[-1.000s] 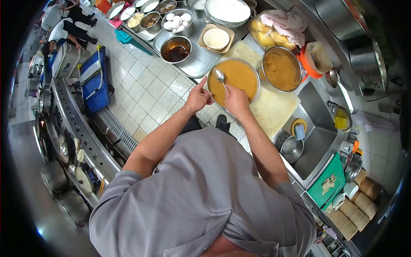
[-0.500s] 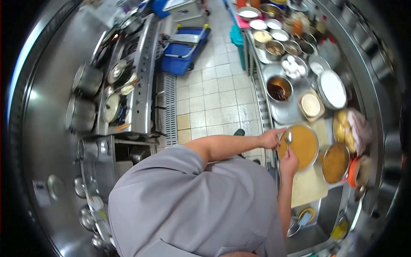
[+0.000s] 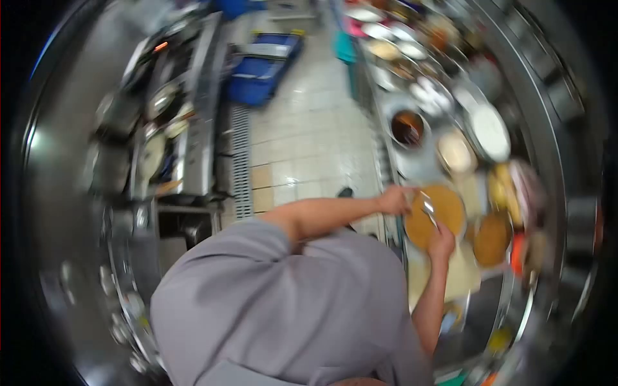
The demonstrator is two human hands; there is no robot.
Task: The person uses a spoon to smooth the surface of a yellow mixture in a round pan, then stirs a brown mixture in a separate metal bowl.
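Note:
The view is blurred by motion. My left hand (image 3: 394, 200) grips the near rim of a round metal bowl (image 3: 412, 233) filled with orange-brown paste. My right hand (image 3: 441, 242) holds a metal spoon (image 3: 428, 210) whose bowl points up over the paste. A second metal bowl of brown paste (image 3: 492, 239) sits just to the right, touching the first. Both stand on a pale cutting board (image 3: 460, 276) on the steel counter.
Along the counter beyond are a bowl of dark sauce (image 3: 407, 127), a white dish (image 3: 456, 154), a white plate (image 3: 490, 132) and several more bowls. A sink (image 3: 483, 321) lies near me. A stove with pots (image 3: 154, 141) lines the left; tiled floor and a blue crate (image 3: 257, 71) lie between.
The camera has swung left and blurred; the counter now runs up the right side. My hands stay on the bowl and spoon, the spoon now tilted over the paste.

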